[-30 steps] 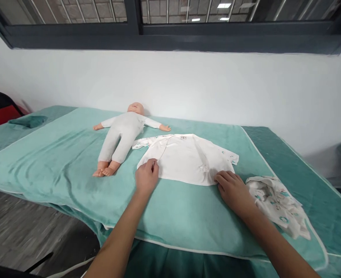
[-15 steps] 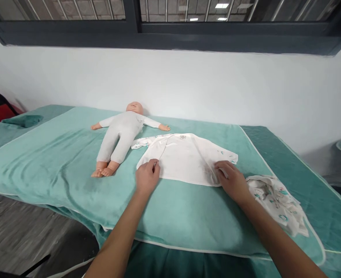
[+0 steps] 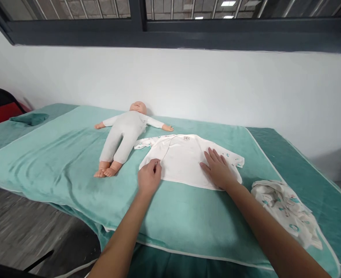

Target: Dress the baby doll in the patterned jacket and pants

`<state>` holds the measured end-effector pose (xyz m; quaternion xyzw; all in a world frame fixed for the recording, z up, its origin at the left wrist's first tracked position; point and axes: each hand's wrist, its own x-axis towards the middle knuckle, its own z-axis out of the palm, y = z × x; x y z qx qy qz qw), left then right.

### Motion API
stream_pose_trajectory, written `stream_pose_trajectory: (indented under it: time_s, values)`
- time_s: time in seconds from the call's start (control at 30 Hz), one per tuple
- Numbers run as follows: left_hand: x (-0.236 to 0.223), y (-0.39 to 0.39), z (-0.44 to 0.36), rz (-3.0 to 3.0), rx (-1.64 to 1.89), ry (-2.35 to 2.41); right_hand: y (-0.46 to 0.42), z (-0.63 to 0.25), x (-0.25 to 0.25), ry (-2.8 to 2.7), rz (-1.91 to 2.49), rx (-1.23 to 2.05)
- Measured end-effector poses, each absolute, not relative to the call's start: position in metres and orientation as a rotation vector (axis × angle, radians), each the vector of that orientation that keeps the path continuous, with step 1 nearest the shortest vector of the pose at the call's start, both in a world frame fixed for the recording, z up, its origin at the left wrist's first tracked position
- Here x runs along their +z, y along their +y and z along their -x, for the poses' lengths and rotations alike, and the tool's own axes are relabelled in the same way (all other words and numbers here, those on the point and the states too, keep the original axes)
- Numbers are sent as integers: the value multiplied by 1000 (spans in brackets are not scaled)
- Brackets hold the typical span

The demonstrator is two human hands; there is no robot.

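Observation:
A white baby shirt (image 3: 182,156) lies spread flat on the teal blanket (image 3: 57,162). My left hand (image 3: 149,178) pinches the shirt's lower left hem, fingers closed on the cloth. My right hand (image 3: 217,169) lies flat on the shirt's right half, fingers stretched out and holding nothing. A baby doll (image 3: 123,135) in a pale grey suit lies on its back just left of the shirt, one arm touching the shirt's sleeve.
A crumpled patterned garment (image 3: 286,210) sits on the blanket at the right. A small folded teal cloth (image 3: 28,119) lies at the far left. The white wall (image 3: 188,85) and a dark window frame stand behind the bed. Dark floor shows at lower left.
My right hand slid from the shirt's lower right corner up and inward onto the shirt, fingers now flat. My left hand kept its pinch on the hem.

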<state>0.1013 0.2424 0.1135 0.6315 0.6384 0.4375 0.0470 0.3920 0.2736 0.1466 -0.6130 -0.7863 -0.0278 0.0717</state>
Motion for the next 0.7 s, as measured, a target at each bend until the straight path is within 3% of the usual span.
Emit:
stream_pose_trajectory:
  time_s: [0.2, 0.43, 0.7]
  values:
    - [114, 238, -100, -1803, 1596, 1824, 316, -325, 150, -2517, 1467, 91]
    - [113, 240, -99, -1760, 1605, 1840, 384, -272, 151, -2586, 1423, 169]
    - [115, 241, -102, -1746, 1581, 1827, 402, -263, 139, -2551, 1474, 126]
